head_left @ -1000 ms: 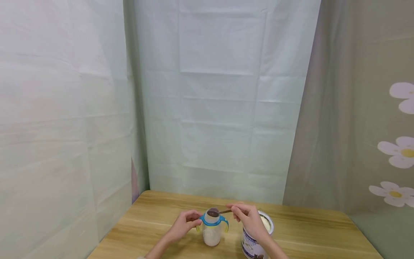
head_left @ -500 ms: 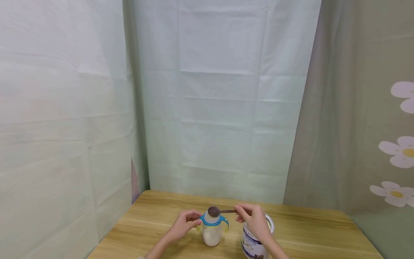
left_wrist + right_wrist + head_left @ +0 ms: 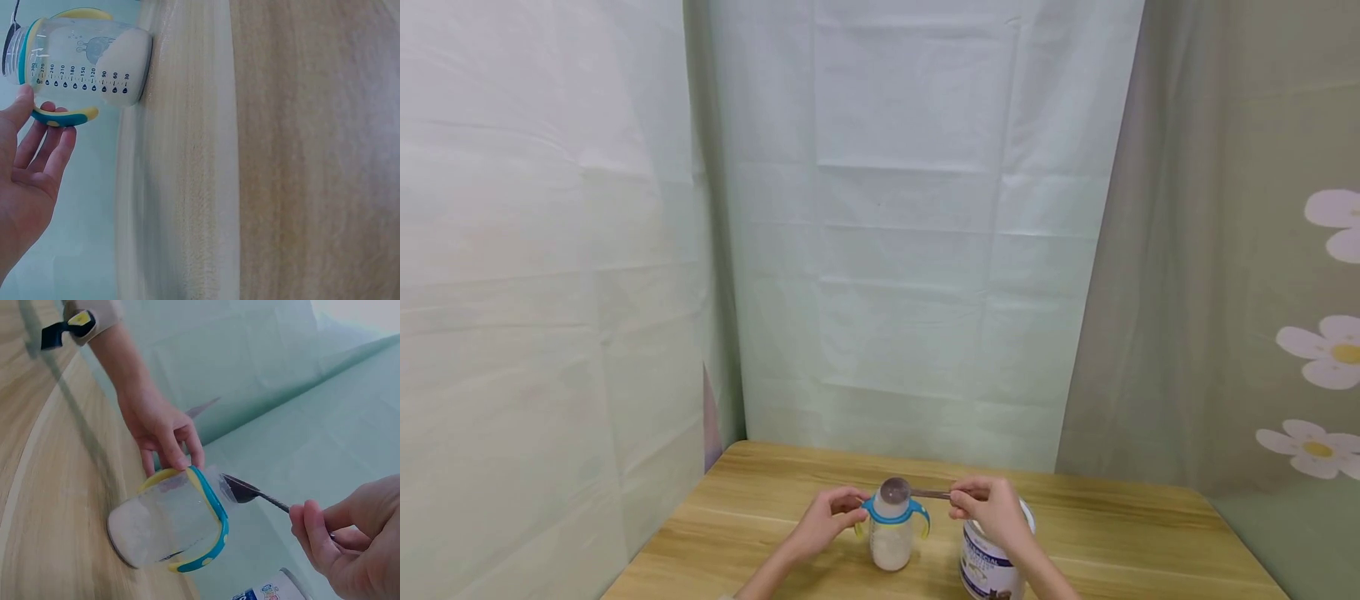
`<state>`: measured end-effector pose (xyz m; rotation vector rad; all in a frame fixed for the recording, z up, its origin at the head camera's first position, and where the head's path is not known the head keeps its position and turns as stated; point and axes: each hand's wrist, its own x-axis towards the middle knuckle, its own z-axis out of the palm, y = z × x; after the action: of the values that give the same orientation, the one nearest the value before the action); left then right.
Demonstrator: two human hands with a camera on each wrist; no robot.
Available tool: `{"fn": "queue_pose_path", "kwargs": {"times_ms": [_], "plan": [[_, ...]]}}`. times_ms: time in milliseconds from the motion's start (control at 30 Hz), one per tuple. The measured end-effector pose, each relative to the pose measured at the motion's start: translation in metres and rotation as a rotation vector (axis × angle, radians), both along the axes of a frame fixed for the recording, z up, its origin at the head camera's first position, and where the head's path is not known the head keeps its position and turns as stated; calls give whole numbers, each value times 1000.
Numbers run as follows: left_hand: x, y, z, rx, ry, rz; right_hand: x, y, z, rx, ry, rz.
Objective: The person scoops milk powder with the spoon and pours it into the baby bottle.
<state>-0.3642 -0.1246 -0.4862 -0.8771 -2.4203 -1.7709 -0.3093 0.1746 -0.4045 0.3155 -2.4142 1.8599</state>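
Note:
A clear baby bottle (image 3: 892,546) with a blue-and-yellow two-handled ring stands upright on the table, pale powder filling its lower part. My left hand (image 3: 827,521) holds its left handle; in the left wrist view the thumb of that hand (image 3: 31,181) lies near the ring, with the fingers at the handle. The dark bowl of a spoon (image 3: 895,490) lies over the bottle's mouth, rounded back up. Its handle is pinched between thumb and fingers of my right hand (image 3: 988,510). Whether powder is still under the bowl is hidden.
A white-and-purple milk powder can (image 3: 988,571) stands open right of the bottle, partly behind my right hand and forearm. The wooden table (image 3: 1120,533) ends at pale curtains (image 3: 910,333) behind and on both sides.
The spoon's bowl has turned over above the bottle's mouth, from hollow side showing to rounded back up. My right hand has shifted slightly right. The left hand and bottle stay put.

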Motion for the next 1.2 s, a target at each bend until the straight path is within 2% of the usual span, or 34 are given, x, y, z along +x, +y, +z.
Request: {"fn": "queue_pose_path", "kwargs": {"times_ms": [167, 533, 933, 1200], "plan": [[1, 1, 2, 9, -10, 0, -2, 5, -1, -82, -93, -3], [0, 1, 3, -12, -6, 18, -3, 10, 5, -238, -116, -44], [3, 1, 6, -10, -22, 20, -4, 17, 2, -264, -114, -34], [3, 1, 5, -10, -26, 15, -2, 20, 1, -273, -122, -61]]}}
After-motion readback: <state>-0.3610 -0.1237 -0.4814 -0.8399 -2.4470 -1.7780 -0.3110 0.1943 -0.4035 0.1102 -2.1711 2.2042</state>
